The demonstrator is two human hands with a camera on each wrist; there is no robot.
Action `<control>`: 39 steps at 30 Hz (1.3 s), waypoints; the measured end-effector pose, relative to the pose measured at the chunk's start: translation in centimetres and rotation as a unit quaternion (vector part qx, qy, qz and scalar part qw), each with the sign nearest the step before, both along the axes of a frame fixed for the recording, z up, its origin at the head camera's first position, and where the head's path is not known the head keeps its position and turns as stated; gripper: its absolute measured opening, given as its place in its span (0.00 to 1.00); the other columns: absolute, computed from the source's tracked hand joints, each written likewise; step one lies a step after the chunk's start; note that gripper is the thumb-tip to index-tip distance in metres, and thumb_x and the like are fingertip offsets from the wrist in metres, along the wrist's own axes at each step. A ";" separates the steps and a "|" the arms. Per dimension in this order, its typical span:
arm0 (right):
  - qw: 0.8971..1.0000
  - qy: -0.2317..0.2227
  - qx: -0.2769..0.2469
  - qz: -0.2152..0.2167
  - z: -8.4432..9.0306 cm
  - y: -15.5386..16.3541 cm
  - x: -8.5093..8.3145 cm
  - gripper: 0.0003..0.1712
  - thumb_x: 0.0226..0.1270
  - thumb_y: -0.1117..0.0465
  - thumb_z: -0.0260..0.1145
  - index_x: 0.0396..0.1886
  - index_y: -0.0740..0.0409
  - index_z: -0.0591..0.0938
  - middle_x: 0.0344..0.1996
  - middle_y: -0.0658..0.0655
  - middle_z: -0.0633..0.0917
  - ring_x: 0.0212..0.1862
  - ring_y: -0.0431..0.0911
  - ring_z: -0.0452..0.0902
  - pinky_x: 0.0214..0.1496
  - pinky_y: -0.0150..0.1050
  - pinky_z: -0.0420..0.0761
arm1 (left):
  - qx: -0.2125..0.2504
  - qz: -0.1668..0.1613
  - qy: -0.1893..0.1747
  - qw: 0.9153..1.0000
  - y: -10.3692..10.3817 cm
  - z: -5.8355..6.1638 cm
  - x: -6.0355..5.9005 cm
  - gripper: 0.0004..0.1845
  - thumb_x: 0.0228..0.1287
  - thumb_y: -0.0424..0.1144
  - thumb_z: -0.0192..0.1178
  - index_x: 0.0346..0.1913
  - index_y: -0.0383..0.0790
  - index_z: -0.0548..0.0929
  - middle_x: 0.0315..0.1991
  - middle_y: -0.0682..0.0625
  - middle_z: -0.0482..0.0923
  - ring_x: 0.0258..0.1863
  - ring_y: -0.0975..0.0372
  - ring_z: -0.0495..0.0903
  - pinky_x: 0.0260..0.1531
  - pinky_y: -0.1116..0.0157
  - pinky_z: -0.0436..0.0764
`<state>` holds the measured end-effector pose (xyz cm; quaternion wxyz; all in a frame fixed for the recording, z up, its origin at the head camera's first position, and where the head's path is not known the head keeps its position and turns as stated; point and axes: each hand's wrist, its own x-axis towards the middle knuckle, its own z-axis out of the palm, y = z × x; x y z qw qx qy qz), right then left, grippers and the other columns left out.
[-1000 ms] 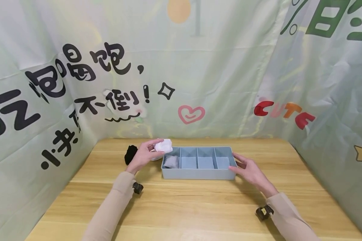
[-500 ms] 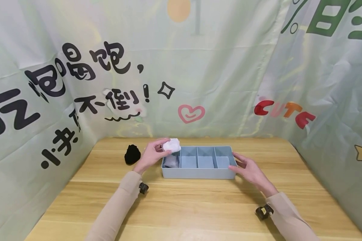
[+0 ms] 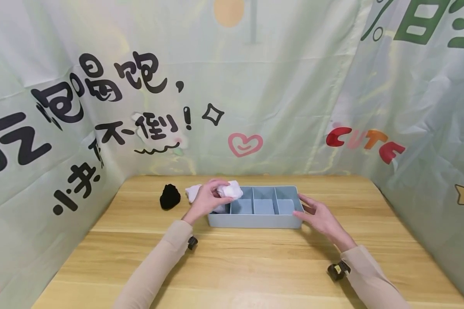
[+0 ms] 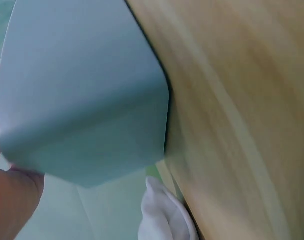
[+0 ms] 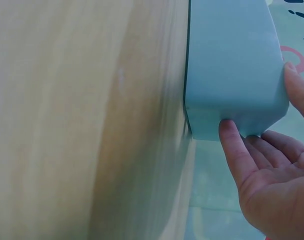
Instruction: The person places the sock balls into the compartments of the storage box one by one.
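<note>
Head view: all places below are told from the blue divided tray [image 3: 255, 221], left to right.
Black bundle [image 3: 170, 197]: well off its left end, alone on the wooden table [image 3: 232, 266].
Pale cloth [image 3: 193, 192]: just beside the tray's left end.
Left hand [image 3: 209, 201]: fingers curled round a white rolled sock [image 3: 230, 189], poised over the leftmost compartment.
Right hand [image 3: 320, 217]: fingers straight against the right end wall, apparently steadying it.
Open room: three bare compartments; wide table in front.

Wooden table [image 3: 255, 266] enclosed by pale green printed cloth backdrop [image 3: 278, 94]
</note>
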<state>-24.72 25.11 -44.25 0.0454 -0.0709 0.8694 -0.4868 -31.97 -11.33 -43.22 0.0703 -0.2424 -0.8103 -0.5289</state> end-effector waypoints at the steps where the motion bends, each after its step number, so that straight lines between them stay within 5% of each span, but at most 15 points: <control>1: 1.000 0.000 0.001 0.000 0.0 0.0 0.0 0.44 0.69 0.50 0.65 0.77 0.60 0.56 0.76 0.64 0.57 0.71 0.65 0.61 0.66 0.56 0.71 | -0.011 0.007 0.012 1.000 0.3 -0.1 0.1 0.24 0.47 0.37 0.78 0.49 0.39 0.84 0.50 0.43 0.78 0.34 0.62 0.78 0.35 0.72 0.80; 7: 1.000 0.000 -0.002 0.005 0.1 -0.1 0.1 0.44 0.70 0.51 0.65 0.77 0.61 0.56 0.76 0.65 0.57 0.71 0.66 0.61 0.66 0.56 0.71 | -0.082 0.040 0.046 0.995 1.5 -0.4 0.7 0.23 0.42 0.45 0.81 0.40 0.47 0.80 0.47 0.48 0.76 0.39 0.60 0.76 0.38 0.66 0.80; 14: 1.000 -0.003 0.000 0.002 0.0 -0.1 0.1 0.44 0.70 0.51 0.65 0.77 0.59 0.56 0.76 0.64 0.57 0.71 0.65 0.61 0.66 0.55 0.71 | -0.149 0.045 0.094 0.983 2.3 -0.4 0.6 0.24 0.43 0.50 0.80 0.41 0.48 0.80 0.48 0.49 0.77 0.44 0.58 0.76 0.46 0.61 0.75; 39: 1.000 0.008 0.001 0.006 -0.1 0.1 0.0 0.44 0.70 0.50 0.65 0.77 0.61 0.56 0.76 0.66 0.57 0.70 0.66 0.61 0.65 0.56 0.71 | -0.159 0.030 0.101 0.982 2.4 -0.9 0.7 0.25 0.49 0.53 0.76 0.51 0.50 0.84 0.47 0.55 0.75 0.41 0.61 0.74 0.41 0.64 0.72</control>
